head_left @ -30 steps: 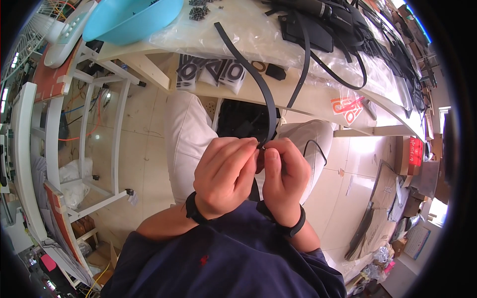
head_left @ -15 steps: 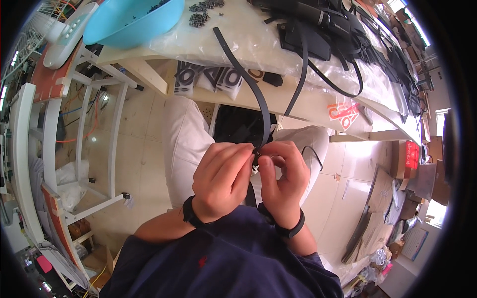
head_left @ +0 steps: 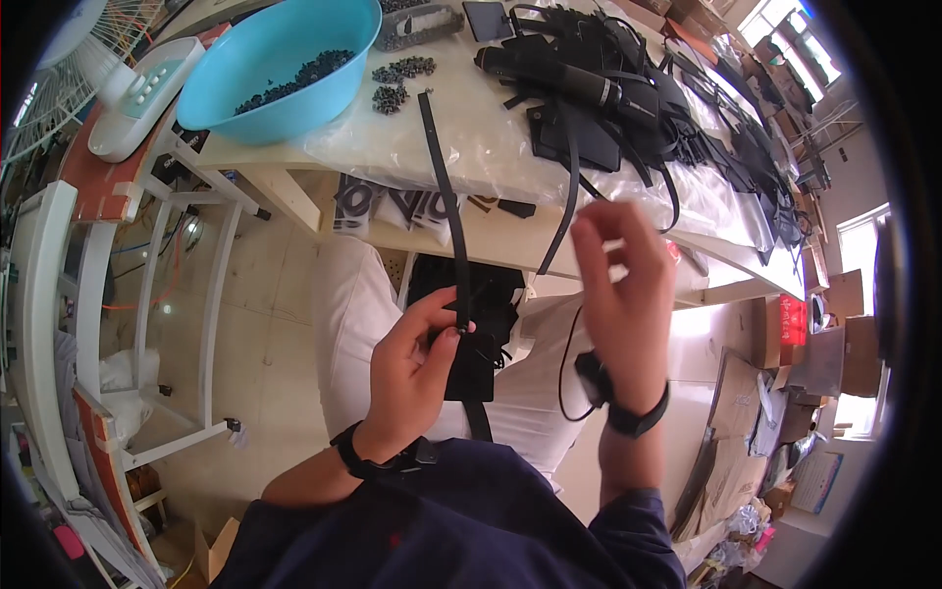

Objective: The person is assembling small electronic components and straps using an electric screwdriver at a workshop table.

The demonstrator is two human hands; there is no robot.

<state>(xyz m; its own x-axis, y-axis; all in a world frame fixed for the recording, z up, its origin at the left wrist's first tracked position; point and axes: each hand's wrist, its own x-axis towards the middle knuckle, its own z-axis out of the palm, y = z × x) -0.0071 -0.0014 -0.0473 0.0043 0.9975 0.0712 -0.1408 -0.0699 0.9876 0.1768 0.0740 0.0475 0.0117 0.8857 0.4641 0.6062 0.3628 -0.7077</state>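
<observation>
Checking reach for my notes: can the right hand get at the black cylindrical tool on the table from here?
Probably yes: the right hand, though blurred, is apart from the strap that the left hand holds, and most of the black cylindrical tool shows uncovered.

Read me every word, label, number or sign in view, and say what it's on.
Pale packets under the worktable: large dark lettering, partly covered by the tabletop; I don't copy out printed words.
Red box at right: pale markings, too small and blurred to read.
Pale panel at lower right: print too small to read.
Black strap in the left hand: no text visible.
</observation>
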